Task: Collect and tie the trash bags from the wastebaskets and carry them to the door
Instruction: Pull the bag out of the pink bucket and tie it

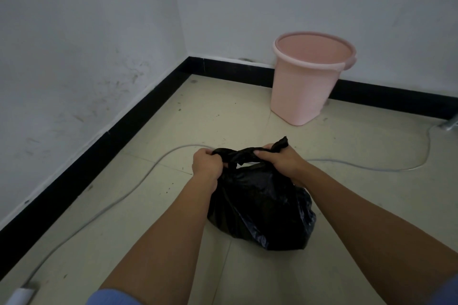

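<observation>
A full black trash bag (260, 208) sits on the tiled floor in front of me. Its top is drawn into a twisted band between my hands. My left hand (207, 166) grips the left end of that band. My right hand (278, 162) grips the right end, and a loose tip of plastic sticks up past its fingers. A pink wastebasket (304, 91) stands against the far wall beyond the bag, upright, with no bag visible inside.
White walls with a black baseboard (104, 146) meet in a corner at the far left. A grey cable (138, 181) runs across the floor behind the bag to a white plug (23, 292) at the lower left. A metal fitting (449, 125) shows at the right edge.
</observation>
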`<state>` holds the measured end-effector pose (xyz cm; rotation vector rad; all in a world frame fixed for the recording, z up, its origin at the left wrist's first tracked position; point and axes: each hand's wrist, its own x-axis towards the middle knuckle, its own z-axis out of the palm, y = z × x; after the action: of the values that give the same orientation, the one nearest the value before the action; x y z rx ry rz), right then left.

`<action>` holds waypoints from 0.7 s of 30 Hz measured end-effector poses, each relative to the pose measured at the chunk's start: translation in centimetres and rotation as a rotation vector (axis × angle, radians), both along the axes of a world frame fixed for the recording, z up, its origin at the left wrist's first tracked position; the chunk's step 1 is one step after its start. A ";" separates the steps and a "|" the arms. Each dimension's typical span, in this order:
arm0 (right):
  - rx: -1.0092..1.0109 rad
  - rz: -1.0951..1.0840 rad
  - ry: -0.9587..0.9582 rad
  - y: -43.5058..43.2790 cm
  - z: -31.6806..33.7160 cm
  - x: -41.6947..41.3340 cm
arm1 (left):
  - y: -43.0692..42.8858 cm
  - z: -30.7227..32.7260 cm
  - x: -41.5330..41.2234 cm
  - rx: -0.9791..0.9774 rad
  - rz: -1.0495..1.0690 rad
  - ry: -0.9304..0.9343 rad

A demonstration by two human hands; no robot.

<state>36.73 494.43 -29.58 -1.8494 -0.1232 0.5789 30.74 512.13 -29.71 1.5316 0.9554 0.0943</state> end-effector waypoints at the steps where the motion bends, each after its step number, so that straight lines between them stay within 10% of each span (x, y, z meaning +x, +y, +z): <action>1: 0.011 -0.009 -0.011 0.0 0.0 0.0 | 0.1 0.3 0.1 -0.120 0.025 -0.034; 12: 0.154 -0.330 0.208 -0.7 0.3 0.3 | 1.5 3.4 -0.2 -0.773 0.079 -0.293; 21: 0.102 -0.771 0.054 -4.1 -1.2 1.7 | 3.4 1.5 -1.0 -0.514 0.428 -0.215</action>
<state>38.42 490.35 -30.74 -1.6146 0.5656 0.0758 29.77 515.56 -28.20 0.8157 1.0246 0.2888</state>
